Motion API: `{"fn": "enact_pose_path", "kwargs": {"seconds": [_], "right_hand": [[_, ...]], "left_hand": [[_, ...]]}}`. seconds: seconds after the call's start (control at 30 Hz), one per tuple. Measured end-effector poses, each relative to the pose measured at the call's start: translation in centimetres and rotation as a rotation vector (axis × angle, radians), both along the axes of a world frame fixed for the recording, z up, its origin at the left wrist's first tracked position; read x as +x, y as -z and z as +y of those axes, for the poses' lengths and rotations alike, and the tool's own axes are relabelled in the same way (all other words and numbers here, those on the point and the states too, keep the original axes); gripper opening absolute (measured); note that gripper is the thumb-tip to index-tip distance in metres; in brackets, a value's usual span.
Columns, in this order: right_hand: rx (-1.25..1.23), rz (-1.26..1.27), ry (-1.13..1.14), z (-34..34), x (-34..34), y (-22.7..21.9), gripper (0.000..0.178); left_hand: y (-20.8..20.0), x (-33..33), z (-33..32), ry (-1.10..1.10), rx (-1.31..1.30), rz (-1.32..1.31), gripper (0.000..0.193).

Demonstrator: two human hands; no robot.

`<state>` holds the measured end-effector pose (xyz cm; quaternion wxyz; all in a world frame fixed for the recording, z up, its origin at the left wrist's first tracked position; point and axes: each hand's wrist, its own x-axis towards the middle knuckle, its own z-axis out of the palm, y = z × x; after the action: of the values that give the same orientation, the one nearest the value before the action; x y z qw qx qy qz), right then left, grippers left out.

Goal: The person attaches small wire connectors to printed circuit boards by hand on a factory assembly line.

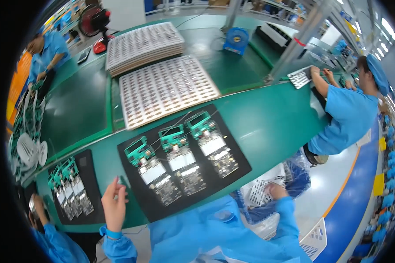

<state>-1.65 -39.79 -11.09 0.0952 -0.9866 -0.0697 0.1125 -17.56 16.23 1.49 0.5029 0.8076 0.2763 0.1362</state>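
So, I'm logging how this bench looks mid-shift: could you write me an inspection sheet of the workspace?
Surface: green table with a black mat in front of the person.
Job's things: three circuit boards with green frames, side by side on the mat.
Clutter: white trays beyond the mat, most stacked; a round blue object to their right.
Left hand: raised by the mat's left edge; something small and dark at the fingertips, grip unclear.
Right hand: at a white slotted sheet in a blue bin; grip unclear.
Cables: a thin dark cable behind the trays.
Surroundings: a fan; co-workers on both sides.
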Motion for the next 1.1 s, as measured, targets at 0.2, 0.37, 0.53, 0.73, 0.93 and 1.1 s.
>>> {"fn": "enact_pose_path", "kwargs": {"seconds": [0.2, 0.37, 0.53, 0.73, 0.93, 1.1], "right_hand": [[0.251, -0.144, 0.179, 6.1, 0.8, -4.4, 0.014], [0.717, 0.393, -0.142, 5.7, 1.9, -10.6, 0.012], [0.822, 0.294, -0.108, 6.8, 2.2, -12.8, 0.011], [0.883, -0.278, 0.15, 5.1, 5.1, -10.3, 0.009], [0.636, -0.523, 0.082, 6.5, 6.0, -11.2, 0.024], [0.531, -0.617, 0.194, 8.7, 5.5, -10.6, 0.029]], "left_hand": [[-0.8, 3.8, 0.3, 0.118, -0.18, 0.103, 0.045], [-2.6, 11.4, -5.2, 0.352, -0.476, 0.196, 0.059], [-1.5, 19.2, -12.9, 0.618, -0.569, 0.115, 0.064], [0.2, 25.4, -24.7, 0.75, -0.7, -0.08, 0.065], [-4.9, 15.9, -17.8, 0.736, -0.157, -0.445, 0.028], [-8.9, 4.0, -4.0, -0.062, 0.619, -0.382, 0.017]]}}
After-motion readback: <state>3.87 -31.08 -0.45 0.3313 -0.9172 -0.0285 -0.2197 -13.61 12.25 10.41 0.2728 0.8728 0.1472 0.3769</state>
